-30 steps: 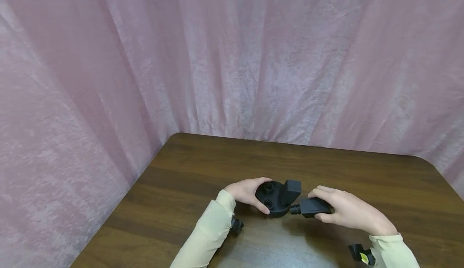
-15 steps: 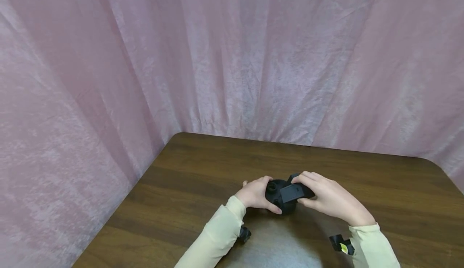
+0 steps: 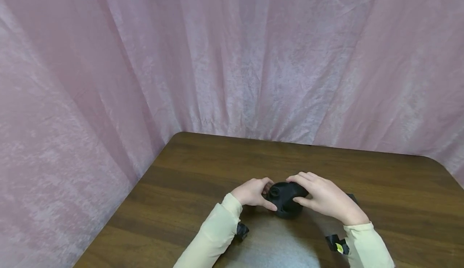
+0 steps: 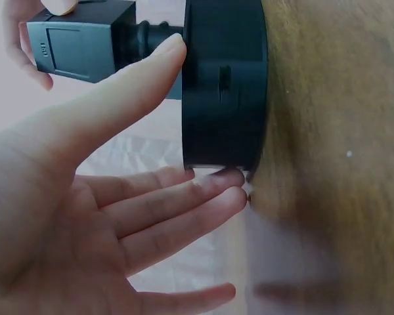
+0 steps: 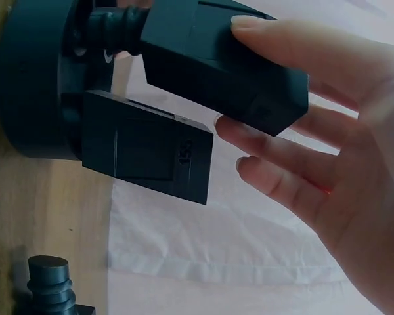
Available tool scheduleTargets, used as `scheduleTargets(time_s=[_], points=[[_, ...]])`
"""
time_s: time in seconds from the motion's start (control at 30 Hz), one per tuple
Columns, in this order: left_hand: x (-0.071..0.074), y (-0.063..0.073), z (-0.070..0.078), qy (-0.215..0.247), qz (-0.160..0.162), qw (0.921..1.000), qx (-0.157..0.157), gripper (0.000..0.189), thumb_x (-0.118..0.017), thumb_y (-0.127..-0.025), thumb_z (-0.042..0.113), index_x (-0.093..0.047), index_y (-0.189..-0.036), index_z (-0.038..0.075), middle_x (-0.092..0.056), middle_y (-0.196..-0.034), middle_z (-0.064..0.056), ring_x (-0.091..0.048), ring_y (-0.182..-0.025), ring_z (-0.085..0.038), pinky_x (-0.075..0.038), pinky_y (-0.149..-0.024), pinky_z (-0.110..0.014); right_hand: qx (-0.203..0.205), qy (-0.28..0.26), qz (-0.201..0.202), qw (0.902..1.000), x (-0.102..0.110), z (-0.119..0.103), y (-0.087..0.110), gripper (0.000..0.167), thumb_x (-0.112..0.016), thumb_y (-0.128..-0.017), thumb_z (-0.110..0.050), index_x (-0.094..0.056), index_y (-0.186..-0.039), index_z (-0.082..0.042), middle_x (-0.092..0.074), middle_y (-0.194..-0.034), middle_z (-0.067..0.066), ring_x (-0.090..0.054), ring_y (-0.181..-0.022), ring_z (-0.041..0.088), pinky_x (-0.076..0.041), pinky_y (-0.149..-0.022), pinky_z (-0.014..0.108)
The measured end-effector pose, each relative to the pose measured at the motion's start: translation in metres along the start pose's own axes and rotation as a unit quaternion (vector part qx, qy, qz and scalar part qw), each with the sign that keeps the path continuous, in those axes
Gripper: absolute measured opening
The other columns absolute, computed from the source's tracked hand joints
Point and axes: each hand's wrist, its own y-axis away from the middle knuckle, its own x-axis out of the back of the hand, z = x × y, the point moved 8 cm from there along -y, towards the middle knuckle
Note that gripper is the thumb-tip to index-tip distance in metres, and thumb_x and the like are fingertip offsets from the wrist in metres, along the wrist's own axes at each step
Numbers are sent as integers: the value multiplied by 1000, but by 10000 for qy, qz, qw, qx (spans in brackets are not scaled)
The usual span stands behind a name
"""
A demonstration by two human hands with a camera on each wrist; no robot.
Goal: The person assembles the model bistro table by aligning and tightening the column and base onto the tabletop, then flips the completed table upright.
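On the table, my left hand (image 3: 251, 192) holds a round black base (image 4: 226, 92), thumb on its upper edge and fingertips against its side. My right hand (image 3: 322, 197) pinches a black rectangular block (image 5: 210, 52) between thumb and fingers. That block's ribbed stem points down and meets the base's top at a slight tilt; how deep it sits cannot be told. A second black block (image 5: 148, 147), marked with small raised characters, stands on the base beside it. In the head view, my right hand hides most of both blocks.
Another black piece with a ribbed stem (image 5: 51, 285) lies on the brown wooden table (image 3: 217, 159); in the head view, a dark piece (image 3: 351, 197) shows behind my right hand. Pink curtains (image 3: 232, 58) hang behind and left of the table.
My right hand has moved left, carrying the block from beside the base to above it and turning its stem downward. My left hand and the base have shifted slightly right.
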Motion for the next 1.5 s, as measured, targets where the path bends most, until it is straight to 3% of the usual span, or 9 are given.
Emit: scheduleTargets(time_s=[0.13,0.3,0.47,0.8,1.03,1.33,1.43,1.5], points=[[2,0,2,150,25,9997,-173,71,-85,-73,39,-52,-131,16,-68,-108,0,-63,-97,-9,-50,-85,-21,-43,73,-15,10000,2,2,1,46,-83,-74,-20,-63,-115,-17,-63,-99,-12,-58,-85,3,-51,-71,28],[4,2,3,259,-29,9991,-349,71,-83,-75,37,-52,-136,21,-68,-116,-1,-64,-104,-10,-50,-90,-24,-133,86,-126,9998,3,4,0,45,-83,-75,-22,-63,-115,-18,-62,-98,-13,-58,-85,2,-51,-72,28],[3,1,1,181,-15,9993,-316,64,-83,-74,39,-58,-129,20,-68,-113,-1,-63,-100,-8,-49,-89,-23,-146,67,-181,9997,1,3,-1,44,-82,-76,-23,-63,-115,-18,-62,-98,-13,-57,-83,1,-51,-70,26],[1,-1,-1,72,29,9997,-215,61,-85,-71,42,-57,-120,19,-67,-104,1,-60,-90,-8,-49,-82,-22,-56,-60,-144,9999,-2,1,0,46,-83,-75,-22,-63,-116,-17,-63,-99,-10,-56,-81,0,-50,-67,23],[2,-3,-1,-71,74,9995,-307,61,-84,-70,47,-56,-117,20,-64,-99,4,-58,-86,-6,-47,-78,-20,-126,-204,-527,9983,-7,1,-1,44,-81,-78,-22,-62,-118,-17,-64,-100,-10,-55,-79,-1,-50,-68,24],[-1,-2,-6,-138,-146,9995,-263,60,-81,-75,46,-54,-122,21,-63,-108,2,-58,-98,-8,-48,-88,-24,-345,-597,-989,9927,-10,8,5,50,-75,-84,-20,-53,-128,-27,-59,-113,-9,-59,-83,5,-47,-65,23],[-1,-3,-7,-132,-199,9994,-253,59,-81,-75,45,-54,-122,21,-63,-111,1,-58,-101,-9,-48,-90,-25,-378,-840,-1179,9887,-11,9,7,44,-73,-86,-21,-56,-126,-23,-59,-117,-6,-59,-86,4,-49,-69,24],[-1,-2,-7,-102,-236,9993,-262,58,-80,-76,45,-53,-122,22,-63,-112,1,-59,-103,-9,-48,-90,-25,-436,-1040,-1335,9846,-11,11,9,43,-72,-86,-21,-57,-127,-19,-58,-120,-2,-57,-81,0,-48,-68,23]])
